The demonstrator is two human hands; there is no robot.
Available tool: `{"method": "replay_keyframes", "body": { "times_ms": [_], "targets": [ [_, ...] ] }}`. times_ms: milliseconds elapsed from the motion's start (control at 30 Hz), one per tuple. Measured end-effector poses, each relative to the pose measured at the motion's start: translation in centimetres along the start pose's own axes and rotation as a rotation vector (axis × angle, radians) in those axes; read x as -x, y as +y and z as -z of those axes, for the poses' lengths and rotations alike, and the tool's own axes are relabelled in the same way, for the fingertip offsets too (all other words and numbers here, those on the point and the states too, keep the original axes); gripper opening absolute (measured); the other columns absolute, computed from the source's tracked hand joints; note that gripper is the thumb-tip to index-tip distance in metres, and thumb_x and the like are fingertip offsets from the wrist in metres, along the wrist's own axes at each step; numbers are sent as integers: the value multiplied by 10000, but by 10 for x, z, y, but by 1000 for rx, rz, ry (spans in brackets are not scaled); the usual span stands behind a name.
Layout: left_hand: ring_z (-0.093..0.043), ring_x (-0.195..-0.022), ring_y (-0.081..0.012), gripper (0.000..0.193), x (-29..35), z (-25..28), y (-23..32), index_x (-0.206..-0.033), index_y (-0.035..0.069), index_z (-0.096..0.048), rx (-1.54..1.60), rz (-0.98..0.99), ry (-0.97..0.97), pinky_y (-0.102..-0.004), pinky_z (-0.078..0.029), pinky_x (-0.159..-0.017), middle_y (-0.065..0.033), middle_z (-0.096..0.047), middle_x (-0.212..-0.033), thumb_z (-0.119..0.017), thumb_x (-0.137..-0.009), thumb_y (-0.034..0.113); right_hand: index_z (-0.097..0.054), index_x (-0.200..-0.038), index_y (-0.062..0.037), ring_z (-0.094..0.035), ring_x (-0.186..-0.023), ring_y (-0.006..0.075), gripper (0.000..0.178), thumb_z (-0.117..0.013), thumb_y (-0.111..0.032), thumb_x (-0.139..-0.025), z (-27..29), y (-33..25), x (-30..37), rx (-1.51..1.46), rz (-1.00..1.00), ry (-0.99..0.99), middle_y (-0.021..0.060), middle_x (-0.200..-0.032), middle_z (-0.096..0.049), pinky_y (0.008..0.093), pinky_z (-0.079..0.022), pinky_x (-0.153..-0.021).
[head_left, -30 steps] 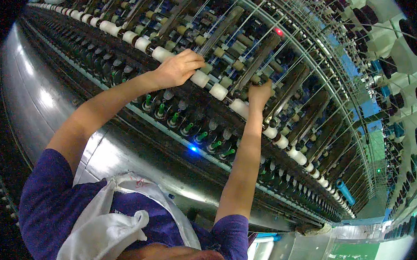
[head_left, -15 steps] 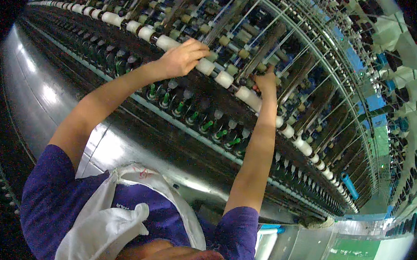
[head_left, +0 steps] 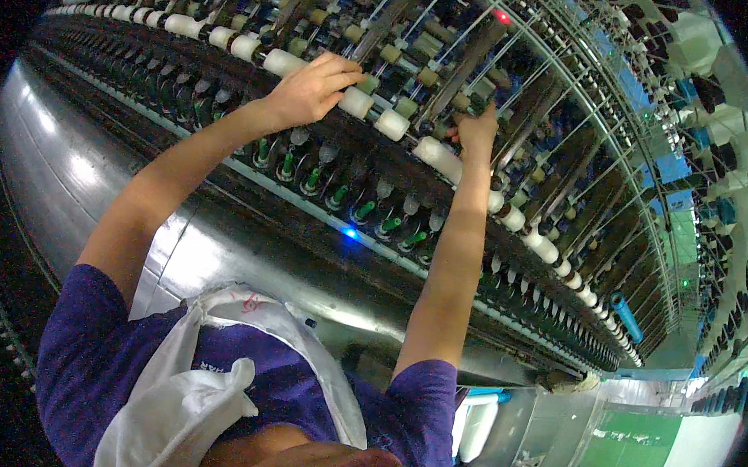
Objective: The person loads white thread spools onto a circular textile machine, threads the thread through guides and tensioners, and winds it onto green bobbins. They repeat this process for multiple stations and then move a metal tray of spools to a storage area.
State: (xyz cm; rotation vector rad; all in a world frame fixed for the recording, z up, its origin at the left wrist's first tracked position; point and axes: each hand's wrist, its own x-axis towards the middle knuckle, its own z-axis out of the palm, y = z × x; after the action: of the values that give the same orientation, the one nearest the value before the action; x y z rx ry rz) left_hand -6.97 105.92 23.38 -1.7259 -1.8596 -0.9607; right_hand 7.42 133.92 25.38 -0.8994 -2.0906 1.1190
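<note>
The left hand (head_left: 316,88) is resting over a white roller (head_left: 283,63), fingers loosely bent; the right hand (head_left: 476,135) is sitting farther in, fingers curled among small machine parts (head_left: 462,102), and whether it is gripping anything, I cannot tell. The step appears to be fingertip work there, calling next for careful placement. Those parts are lying at the right hand's far side; a long white roller (head_left: 437,155) is lying nearer, and green-tipped spindles (head_left: 313,179) are standing nearer yet.

Head-worn left fisheye view, looking down, close range
</note>
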Motion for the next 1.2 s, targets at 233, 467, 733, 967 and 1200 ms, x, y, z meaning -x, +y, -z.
{"method": "replay_keyframes", "body": {
  "times_ms": [233,467,733,967,1200],
  "targets": [
    [-505,-1117,-343,432,2,1,4,-1177,51,-562,9,15,19,-420,-445,-951,-140,-548,-1192,-623,-750,26,-395,-1292,-23,-585,-508,250,573,-606,22,-761,-9,-2,-4,26,-34,6,175,-876,-629,358,-479,-431],
    [-492,-1144,-315,480,6,-6,2,-1208,78,-541,-16,23,27,-401,-447,-963,-115,-539,-1194,-583,-735,6,-454,-1216,89,-611,-772,298,569,-666,-59,-710,-2,-1,-2,235,54,-66,205,-904,-646,409,-507,-733],
    [-429,-1225,-326,444,25,14,6,-1210,132,-539,74,-24,-35,-430,-487,-892,-144,-418,-1369,-658,-782,144,-486,-1214,56,-594,-833,323,538,-672,-150,-754,39,-32,14,463,222,-251,228,-975,-634,414,-488,-780],
    [-483,-1157,-375,518,258,153,-77,-1255,109,-513,-47,241,-60,-446,-483,-893,-183,-467,-1305,-662,-760,114,-513,-1183,30,-558,-803,292,398,-601,-187,-862,13,-35,28,529,420,240,201,-969,-609,405,-474,-738],
    [-567,-1004,-370,490,506,282,-114,-1260,58,-524,-108,1134,-403,-458,-483,-830,-184,-554,-1148,-658,-816,216,-547,-1110,0,-510,-740,254,268,-539,-218,-956,-84,-82,112,80,815,521,169,-936,-577,388,-459,-676]
  ]
}}
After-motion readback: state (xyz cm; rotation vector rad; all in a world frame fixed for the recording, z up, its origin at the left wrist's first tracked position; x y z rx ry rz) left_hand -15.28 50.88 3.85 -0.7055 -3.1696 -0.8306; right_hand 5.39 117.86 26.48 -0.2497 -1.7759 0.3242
